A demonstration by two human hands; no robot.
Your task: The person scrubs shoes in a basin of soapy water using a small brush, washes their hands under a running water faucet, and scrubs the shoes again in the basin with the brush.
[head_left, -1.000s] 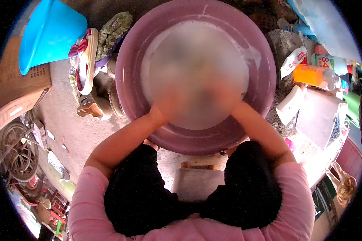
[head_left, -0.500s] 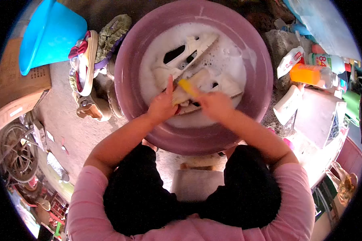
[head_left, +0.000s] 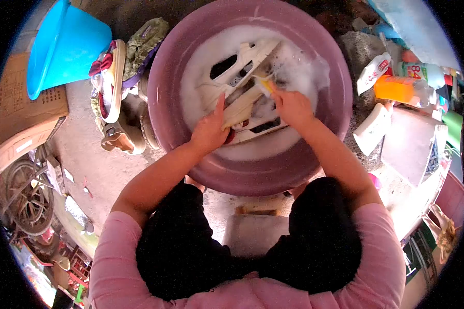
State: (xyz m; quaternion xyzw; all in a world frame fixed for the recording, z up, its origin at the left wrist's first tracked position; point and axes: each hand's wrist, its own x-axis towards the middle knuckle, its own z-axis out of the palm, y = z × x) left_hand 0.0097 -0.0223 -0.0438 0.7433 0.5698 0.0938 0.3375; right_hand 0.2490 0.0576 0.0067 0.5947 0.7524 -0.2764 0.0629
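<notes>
Shoe (head_left: 248, 105), pale and slanted, is held by its near end in the left hand (head_left: 210, 130), in the suds (head_left: 296, 69) of a big purple tub (head_left: 165, 72). One left finger is stretched out beside it; the others are curled round its end. A yellow brush (head_left: 266, 85) is gripped in the closed fingers of the right hand (head_left: 295, 109), near the far part of the shoe. Two white shoes (head_left: 263, 50) can be seen around it. Outside, a blue bucket (head_left: 69, 46) is seen to the left, and an orange bottle (head_left: 394, 89) to the right.
</notes>
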